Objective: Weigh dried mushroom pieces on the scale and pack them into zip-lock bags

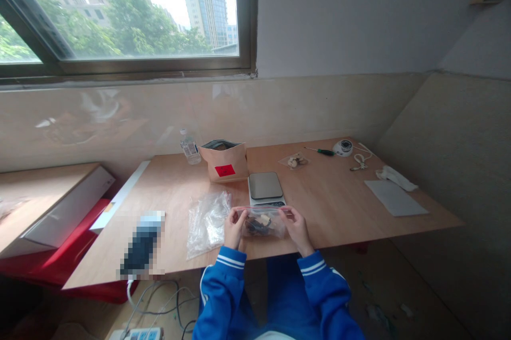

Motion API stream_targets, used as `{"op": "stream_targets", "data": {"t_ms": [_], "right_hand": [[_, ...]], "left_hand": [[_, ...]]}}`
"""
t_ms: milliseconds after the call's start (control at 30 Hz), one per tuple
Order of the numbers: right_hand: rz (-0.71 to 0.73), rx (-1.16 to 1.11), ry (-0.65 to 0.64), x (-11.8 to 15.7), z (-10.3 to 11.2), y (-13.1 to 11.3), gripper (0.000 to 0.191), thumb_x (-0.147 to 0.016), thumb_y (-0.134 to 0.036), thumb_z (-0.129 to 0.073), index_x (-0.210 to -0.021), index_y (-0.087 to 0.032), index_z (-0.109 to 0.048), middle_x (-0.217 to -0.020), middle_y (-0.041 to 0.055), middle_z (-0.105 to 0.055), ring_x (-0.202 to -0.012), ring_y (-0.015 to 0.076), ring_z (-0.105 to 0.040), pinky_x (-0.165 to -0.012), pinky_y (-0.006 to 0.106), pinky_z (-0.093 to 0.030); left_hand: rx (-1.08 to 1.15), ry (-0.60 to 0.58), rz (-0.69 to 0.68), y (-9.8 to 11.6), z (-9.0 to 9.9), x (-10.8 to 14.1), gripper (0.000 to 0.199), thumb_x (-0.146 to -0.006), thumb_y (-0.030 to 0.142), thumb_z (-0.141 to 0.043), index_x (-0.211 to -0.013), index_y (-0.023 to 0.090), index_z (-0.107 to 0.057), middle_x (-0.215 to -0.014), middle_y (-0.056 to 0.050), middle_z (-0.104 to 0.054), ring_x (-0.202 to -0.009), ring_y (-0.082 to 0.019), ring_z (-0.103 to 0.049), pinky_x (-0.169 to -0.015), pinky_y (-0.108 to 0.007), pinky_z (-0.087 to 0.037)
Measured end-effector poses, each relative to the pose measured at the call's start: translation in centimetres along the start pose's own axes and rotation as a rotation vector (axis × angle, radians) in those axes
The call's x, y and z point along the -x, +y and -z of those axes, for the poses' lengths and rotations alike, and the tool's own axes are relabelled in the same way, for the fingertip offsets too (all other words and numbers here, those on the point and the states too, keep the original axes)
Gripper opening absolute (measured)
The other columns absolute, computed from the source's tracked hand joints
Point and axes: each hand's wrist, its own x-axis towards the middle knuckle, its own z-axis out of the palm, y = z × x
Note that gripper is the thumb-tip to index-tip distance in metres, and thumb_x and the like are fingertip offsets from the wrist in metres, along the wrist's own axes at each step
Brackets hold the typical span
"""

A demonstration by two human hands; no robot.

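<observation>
A clear zip bag (261,225) with dark and pale pieces inside hangs between my two hands over the table's front edge. My left hand (235,224) pinches its upper left corner, and my right hand (294,225) pinches the upper right corner. The red seal strip runs along the top between them. Just behind the bag stands a kitchen scale (265,185) with a bare grey plate; the bag partly covers its display. To the left of my left hand lies a pile of clear plastic bags (206,225). A brown pouch (224,162) with a red label stands open behind.
A water bottle (190,147) stands by the wall. Farther right are a small bag of pale pieces (294,160), a green screwdriver (325,152), a white dome camera (343,148) and a white sheet (395,198). A blurred-out device (141,244) lies at the left.
</observation>
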Motion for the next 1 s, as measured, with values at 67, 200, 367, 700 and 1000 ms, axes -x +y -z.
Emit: {"op": "stream_targets", "data": {"t_ms": [67, 200, 367, 700, 1000], "right_hand": [[-0.008, -0.033, -0.030, 0.07, -0.17, 0.04, 0.037, -0.074, -0.052, -0.067, -0.085, -0.017, -0.066, -0.085, 0.0078, -0.071, -0.076, 0.0211, -0.067, -0.067, 0.031, -0.055], [-0.036, -0.095, -0.058, 0.24, -0.73, 0.01, 0.039, -0.071, -0.053, -0.070, -0.084, -0.017, -0.066, -0.079, 0.0066, -0.071, -0.073, 0.0214, -0.067, -0.066, 0.031, -0.055], [-0.025, -0.100, -0.068, 0.40, -0.86, -0.05, 0.035, -0.073, -0.051, -0.069, -0.083, -0.018, -0.066, -0.077, 0.0050, -0.070, -0.070, 0.0203, -0.066, -0.062, 0.029, -0.054], [0.072, 0.009, -0.013, 0.48, -0.66, 0.03, 0.028, -0.076, -0.046, -0.066, -0.077, -0.018, -0.066, -0.075, 0.0039, -0.068, -0.072, 0.0192, -0.064, -0.068, 0.030, -0.052], [-0.081, -0.185, -0.187, 0.53, -0.97, 0.38, 0.034, -0.074, -0.048, -0.069, -0.087, -0.016, -0.068, -0.082, 0.0065, -0.072, -0.076, 0.0213, -0.067, -0.070, 0.033, -0.055]], "left_hand": [[0.005, -0.045, 0.002, -0.13, 0.10, -0.08, 0.032, -0.071, 0.044, -0.071, -0.082, 0.014, -0.066, -0.079, -0.005, -0.067, -0.079, -0.017, -0.062, -0.076, -0.030, -0.049], [-0.025, -0.074, 0.002, 0.24, 0.14, 0.05, 0.032, -0.069, 0.043, -0.073, -0.085, 0.015, -0.069, -0.083, -0.006, -0.069, -0.083, -0.018, -0.064, -0.078, -0.030, -0.049], [-0.040, -0.103, 0.017, 0.83, -0.06, 0.34, 0.031, -0.070, 0.043, -0.073, -0.080, 0.014, -0.071, -0.080, -0.007, -0.070, -0.082, -0.020, -0.065, -0.078, -0.031, -0.050], [-0.054, -0.029, 0.023, 0.35, -0.14, 0.31, 0.032, -0.064, 0.045, -0.075, -0.073, 0.015, -0.069, -0.071, -0.005, -0.070, -0.073, -0.020, -0.064, -0.072, -0.032, -0.051], [-0.006, -0.133, 0.068, -0.06, -0.07, 0.44, 0.036, -0.067, 0.047, -0.074, -0.079, 0.013, -0.071, -0.076, -0.007, -0.071, -0.075, -0.019, -0.065, -0.072, -0.030, -0.051]]}}
